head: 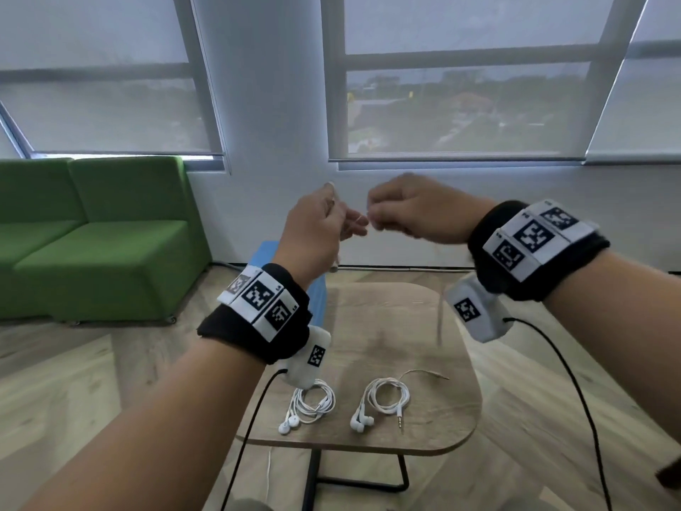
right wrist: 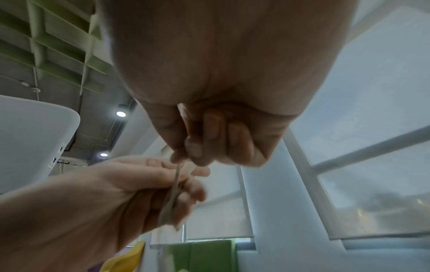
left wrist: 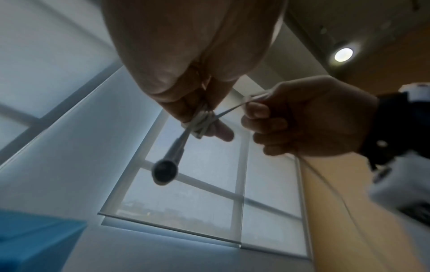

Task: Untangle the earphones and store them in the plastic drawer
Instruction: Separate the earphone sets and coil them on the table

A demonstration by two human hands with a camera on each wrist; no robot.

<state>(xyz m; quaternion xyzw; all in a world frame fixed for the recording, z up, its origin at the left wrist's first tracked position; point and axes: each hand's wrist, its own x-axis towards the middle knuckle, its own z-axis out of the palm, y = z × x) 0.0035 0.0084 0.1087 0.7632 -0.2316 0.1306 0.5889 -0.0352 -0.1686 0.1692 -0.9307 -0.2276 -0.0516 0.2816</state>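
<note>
Between the two raised hands, well above the wooden table (head: 435,411), a white earphone cord (left wrist: 202,123) is wound in several turns round the left hand's fingers (left wrist: 221,132), which curl to keep the loops, an earbud (left wrist: 165,173) dangling below them toward 7 o'clock in the left wrist view. The right hand (head: 416,212) sits just beside, at 3 o'clock from the left hand (head: 317,230), its thumb and fingertips pinching the free run of the same cord, the other fingers curled in. The taut span runs roughly 9 to 3 o'clock between them, so the coming pull likely goes along that line, with the right hand nearer the loose end. Two more earphone sets lie coiled on the table at 6 o'clock, the left coiled set (head: 309,407) near the right coiled set (head: 379,403). A blue box (head: 265,252), perhaps the drawer, stands beyond the table; a green sofa (head: 95,237) lies at 9 o'clock.
</note>
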